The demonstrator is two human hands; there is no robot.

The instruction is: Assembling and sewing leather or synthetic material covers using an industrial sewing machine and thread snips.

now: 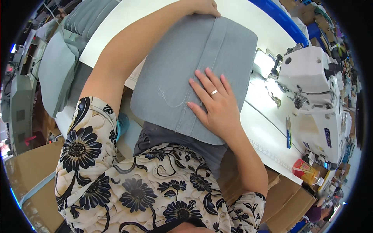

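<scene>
A grey fabric panel (167, 70) with rounded corners lies before me, its near end hanging over the table edge above my lap. Down its length runs a seamed strip (213, 42). My left hand (203, 7) reaches to the far edge, fingers closed on the panel where the seam ends; part of that hand is cut off by the frame. Flat on the near right part of the panel rests my right hand (218, 101), fingers spread and a ring on one of them. A loose pale thread (175, 106) curls on the cloth to its left.
A white sewing machine (307, 77) stands on the white table (112, 42) at the right. Near it lie thread snips (288, 132) and a red-and-yellow package (305, 171). Stacked grey panels (56, 73) sit at the left. Cardboard (287, 202) is at the lower right.
</scene>
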